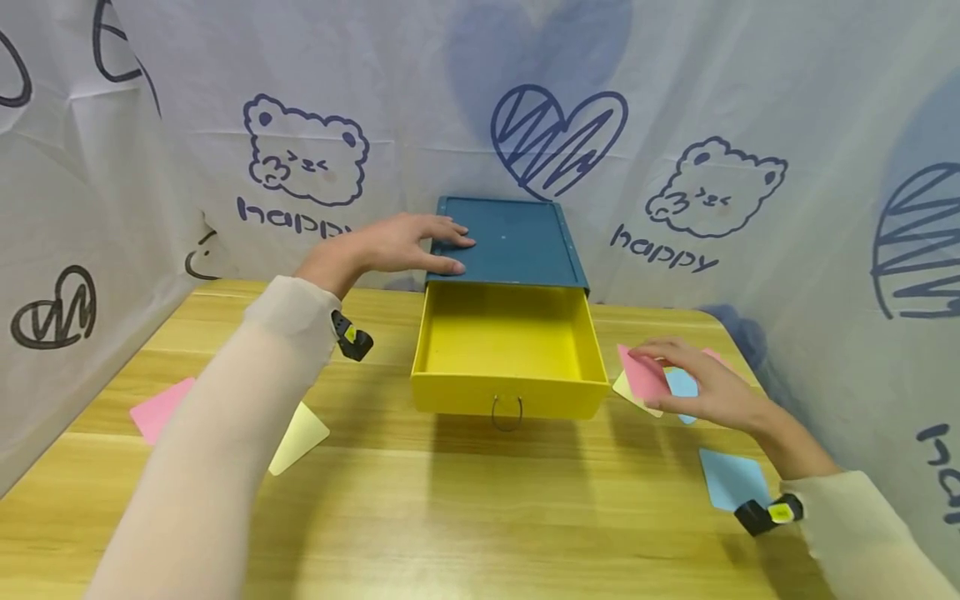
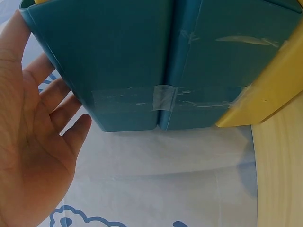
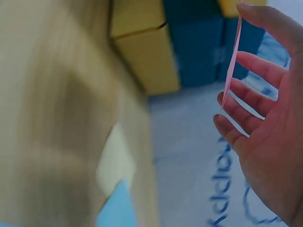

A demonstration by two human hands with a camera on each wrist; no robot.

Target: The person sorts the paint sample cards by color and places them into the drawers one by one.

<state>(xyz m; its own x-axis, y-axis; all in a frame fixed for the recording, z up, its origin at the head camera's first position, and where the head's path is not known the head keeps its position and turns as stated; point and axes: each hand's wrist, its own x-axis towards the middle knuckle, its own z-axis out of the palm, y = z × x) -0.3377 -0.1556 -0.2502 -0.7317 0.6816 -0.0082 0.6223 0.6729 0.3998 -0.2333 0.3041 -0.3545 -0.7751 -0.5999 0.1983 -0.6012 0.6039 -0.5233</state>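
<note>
My right hand (image 1: 708,385) pinches a pink sticky note (image 1: 643,377) between thumb and fingers, lifted over the table just right of the drawer. In the right wrist view the pink note (image 3: 230,68) appears edge-on along the fingertips. My left hand (image 1: 405,243) rests on the left part of the blue cabinet's top (image 1: 517,242), fingers spread. From the left wrist view, the fingers lie along the edge of the blue cabinet (image 2: 109,61). A yellow drawer (image 1: 510,397) with a wire ring handle is pulled out towards me, and its inside shows no contents.
Right of the drawer lie a yellow note (image 1: 628,393), a blue note (image 1: 683,385) and another pink note (image 1: 716,357), partly behind my hand. Nearer me is a blue note (image 1: 731,477). By my left sleeve are a pink note (image 1: 159,410) and a yellow note (image 1: 302,437).
</note>
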